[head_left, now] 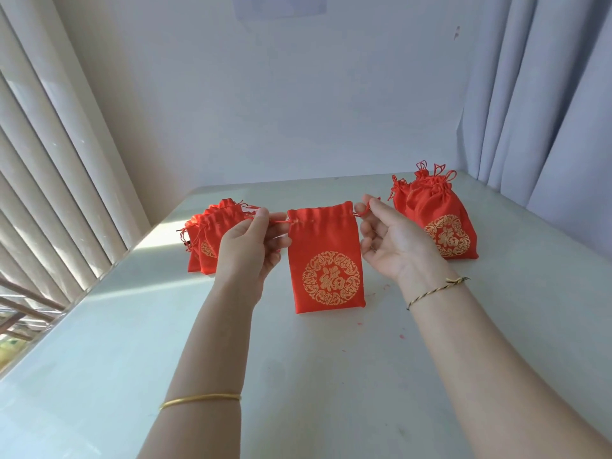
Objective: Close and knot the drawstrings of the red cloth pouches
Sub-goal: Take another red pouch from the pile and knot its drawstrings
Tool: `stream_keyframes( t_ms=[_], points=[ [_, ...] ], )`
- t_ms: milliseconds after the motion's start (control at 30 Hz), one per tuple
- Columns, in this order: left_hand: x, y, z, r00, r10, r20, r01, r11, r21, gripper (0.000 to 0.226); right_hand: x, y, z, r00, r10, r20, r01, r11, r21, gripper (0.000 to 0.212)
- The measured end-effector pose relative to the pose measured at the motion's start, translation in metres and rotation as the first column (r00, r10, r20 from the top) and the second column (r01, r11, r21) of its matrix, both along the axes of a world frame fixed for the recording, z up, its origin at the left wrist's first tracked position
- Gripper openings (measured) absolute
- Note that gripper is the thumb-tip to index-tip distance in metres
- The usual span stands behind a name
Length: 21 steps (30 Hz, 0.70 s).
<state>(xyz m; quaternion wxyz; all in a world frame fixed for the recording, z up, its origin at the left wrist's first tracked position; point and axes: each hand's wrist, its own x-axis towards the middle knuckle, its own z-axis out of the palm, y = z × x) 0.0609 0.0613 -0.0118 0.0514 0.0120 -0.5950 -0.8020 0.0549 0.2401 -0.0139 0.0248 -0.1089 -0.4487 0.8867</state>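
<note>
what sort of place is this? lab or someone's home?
Probably a home or small office room, not a lab: a plain white table set in a corner, vertical blinds at a window on the left, and a pale curtain on the right.

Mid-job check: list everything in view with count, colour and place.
Red cloth pouch with gold round emblem: one, red, centre, between the hands.
Red drawstrings: two ends, red, either side of its mouth.
Left pile of red pouches: several, red, table's far left.
Right pile of red pouches: several, red, far right.
White table: one, white, below.
Vertical blinds: one set, cream, left.
Curtain: one, pale, right.
Gold bangle: one, left forearm.
Thread bracelet: one, dark-gold, right wrist.
Left hand: pinches left drawstring.
Right hand: pinches right drawstring.
</note>
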Motion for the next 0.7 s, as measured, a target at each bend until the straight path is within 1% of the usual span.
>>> stream_keyframes(
  t_ms=[200,233,267,300,333,367,400,433,467,533,567,600,633,700],
  points=[
    [0.000,-0.002,0.001,1.000,0.005,0.027,-0.005,1.000,-0.001,0.036,0.001,0.006,0.001,0.998,-0.042,-0.049,0.042,0.999,0.001,0.011],
    [0.000,-0.003,0.001,0.999,0.019,0.032,-0.019,1.000,-0.017,0.038,0.001,0.007,0.000,0.996,-0.067,-0.060,0.069,0.997,0.024,0.010],
    [0.000,-0.003,0.001,0.998,0.046,0.039,-0.044,0.998,-0.053,0.039,0.001,0.008,-0.001,0.991,-0.114,-0.077,0.120,0.989,0.083,0.010],
    [0.001,-0.003,0.001,0.995,0.090,0.044,-0.085,0.990,-0.117,0.039,0.001,0.009,-0.003,0.977,-0.183,-0.106,0.200,0.961,0.190,0.010],
    [0.001,-0.003,0.000,0.988,0.151,0.041,-0.140,0.970,-0.201,0.040,0.001,0.011,-0.006,0.953,-0.261,-0.154,0.298,0.899,0.322,0.012],
    [0.000,-0.003,-0.001,0.975,0.220,0.024,-0.205,0.939,-0.276,0.040,-0.001,0.013,-0.009,0.919,-0.323,-0.224,0.391,0.808,0.440,0.015],
    [0.000,-0.005,-0.002,0.958,0.288,-0.006,-0.275,0.907,-0.320,0.041,-0.002,0.016,-0.011,0.885,-0.360,-0.294,0.464,0.720,0.515,0.019],
    [-0.001,-0.008,-0.004,0.936,0.351,-0.037,-0.342,0.878,-0.334,0.042,-0.004,0.020,-0.012,0.858,-0.381,-0.344,0.513,0.659,0.550,0.024],
    [-0.002,-0.012,-0.005,0.911,0.408,-0.055,-0.402,0.853,-0.332,0.043,-0.005,0.024,-0.015,0.838,-0.399,-0.372,0.546,0.619,0.565,0.028],
    [-0.005,-0.019,-0.006,0.873,0.486,-0.035,-0.475,0.834,-0.281,0.043,-0.008,0.031,-0.019,0.820,-0.421,-0.389,0.572,0.565,0.594,0.034],
    [-0.006,-0.020,-0.006,0.867,0.498,-0.015,-0.487,0.840,-0.239,0.043,-0.009,0.032,-0.021,0.822,-0.420,-0.384,0.567,0.554,0.609,0.036],
    [-0.006,-0.020,-0.005,0.867,0.499,0.000,-0.490,0.850,-0.191,0.043,-0.009,0.033,-0.023,0.830,-0.416,-0.371,0.556,0.562,0.612,0.037],
    [-0.006,-0.019,-0.002,0.873,0.487,0.000,-0.483,0.865,-0.138,0.043,-0.009,0.032,-0.023,0.844,-0.408,-0.347,0.535,0.596,0.599,0.036],
    [-0.003,-0.015,0.008,0.911,0.410,-0.048,-0.411,0.912,-0.003,0.042,-0.007,0.029,-0.016,0.888,-0.360,-0.287,0.461,0.704,0.541,0.032]
  ],
)
